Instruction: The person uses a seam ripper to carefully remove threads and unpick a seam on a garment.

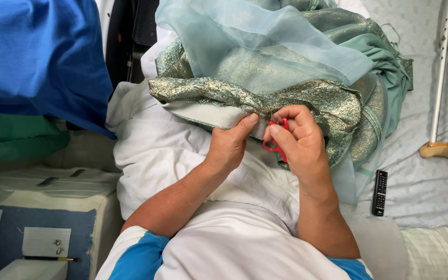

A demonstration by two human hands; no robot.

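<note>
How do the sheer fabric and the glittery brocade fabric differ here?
The sheer fabric is see-through, pale blue and smooth; the brocade fabric is opaque, green-gold and glittery. The sheer fabric lies on top, untouched; the brocade is pinched by the left hand beside the right hand with red scissors. Both are bunched together.

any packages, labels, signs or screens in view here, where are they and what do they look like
No signs or screens show.
White card: bottom left on a blue cloth, rectangular, with two small round studs on it; any marks are too small to tell.
Remote control: right, on the pale bedcover, slim black bar with rows of buttons.
Plastic box: left, whitish, lidded.
</note>
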